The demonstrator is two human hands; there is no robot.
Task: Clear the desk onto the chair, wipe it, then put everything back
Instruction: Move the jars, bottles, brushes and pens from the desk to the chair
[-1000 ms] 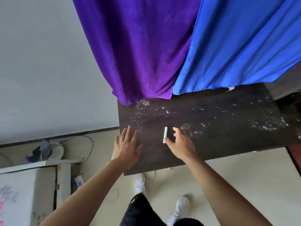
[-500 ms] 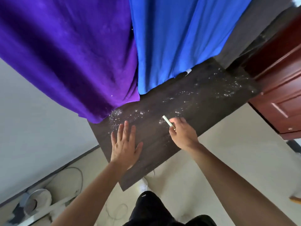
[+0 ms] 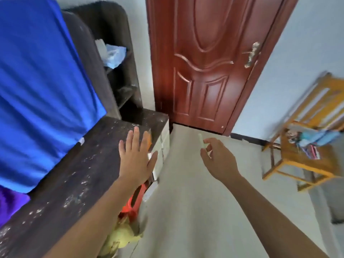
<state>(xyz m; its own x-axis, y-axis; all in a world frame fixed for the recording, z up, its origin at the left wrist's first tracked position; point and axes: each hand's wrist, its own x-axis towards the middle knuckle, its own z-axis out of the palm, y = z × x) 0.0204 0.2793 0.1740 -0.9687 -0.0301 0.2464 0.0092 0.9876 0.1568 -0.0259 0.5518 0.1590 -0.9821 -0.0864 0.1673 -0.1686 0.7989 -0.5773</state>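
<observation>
Head view: the right hand [image 3: 219,161] pinches a small pale stick [image 3: 201,140] between thumb and fingertips, out over the floor [image 3: 186,211], between desk [image 3: 83,174] and chair [image 3: 297,157]. The chair already carries a heap of things. The left hand [image 3: 136,157] lies flat on the desk edge, fingers straight. The clearing looks nearly done, but the dark top is speckled white, so wiping and returning remain. A blue cloth [image 3: 42,90] hangs behind, with a red-brown door [image 3: 204,62] ahead.

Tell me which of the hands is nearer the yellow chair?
Right. The right hand, pinching a pale stick, hangs over the floor toward the chair; the left hand is over the desk, farther off.
</observation>
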